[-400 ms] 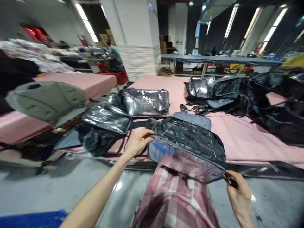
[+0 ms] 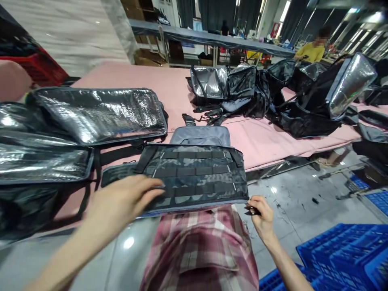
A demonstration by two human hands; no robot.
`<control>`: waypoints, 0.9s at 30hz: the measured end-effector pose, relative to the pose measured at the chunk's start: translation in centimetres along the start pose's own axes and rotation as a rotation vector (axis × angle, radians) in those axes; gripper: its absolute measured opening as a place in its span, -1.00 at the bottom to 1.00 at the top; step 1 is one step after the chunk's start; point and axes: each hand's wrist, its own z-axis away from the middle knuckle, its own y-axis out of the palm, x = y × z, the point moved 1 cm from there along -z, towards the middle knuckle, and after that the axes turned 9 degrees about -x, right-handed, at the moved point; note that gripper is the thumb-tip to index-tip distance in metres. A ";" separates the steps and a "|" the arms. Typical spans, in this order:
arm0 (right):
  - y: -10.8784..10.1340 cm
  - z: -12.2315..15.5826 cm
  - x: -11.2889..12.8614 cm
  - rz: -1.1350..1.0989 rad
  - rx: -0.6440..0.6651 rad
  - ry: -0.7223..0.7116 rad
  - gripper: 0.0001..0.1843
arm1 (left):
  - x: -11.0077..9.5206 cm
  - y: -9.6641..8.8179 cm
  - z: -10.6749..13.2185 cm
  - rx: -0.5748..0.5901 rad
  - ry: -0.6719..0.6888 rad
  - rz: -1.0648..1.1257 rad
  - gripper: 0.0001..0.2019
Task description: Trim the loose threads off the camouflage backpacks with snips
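Observation:
A dark camouflage bag (image 2: 197, 173) with rows of black webbing lies at the pink table's near edge, its grey-edged border toward me. My right hand (image 2: 262, 214) is closed at its near right corner, pinching the edge. A small dark, shiny object (image 2: 253, 210) also sits in that hand; I cannot make out its kind. My left hand (image 2: 130, 198) is over the bag's left part, thumb and fingers stretched out and slightly apart, somewhat blurred. A grey padded panel (image 2: 200, 135) shows just behind the bag. The silvery lining seen earlier is now hidden.
Silver-lined black bags (image 2: 103, 113) lie on the left of the pink table (image 2: 106, 74). More black bags (image 2: 242, 85) are heaped at the right back. Blue plastic crates (image 2: 348, 250) stand on the floor at right. A person in yellow (image 2: 313, 50) is farther back.
My view has swung right and closer to the table. The bag's near edge has flipped down, hiding its silvery lining. My left hand has left its corner; my right hand keeps its corner.

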 end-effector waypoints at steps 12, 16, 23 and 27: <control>-0.6 0.9 0.5 0.014 0.049 0.048 -0.65 | -14.8 15.7 -3.4 0.413 0.367 0.033 -0.81; -0.6 0.9 0.5 -0.054 0.051 0.056 -0.62 | -13.3 14.7 -3.9 0.391 0.150 0.291 -0.84; -1.0 0.5 0.5 -0.081 0.108 0.055 -0.59 | -11.6 13.3 -3.5 0.355 0.116 0.495 -0.79; -1.2 0.4 0.4 -0.070 0.153 0.069 -0.60 | -12.1 14.1 -2.8 0.358 0.297 0.369 -0.80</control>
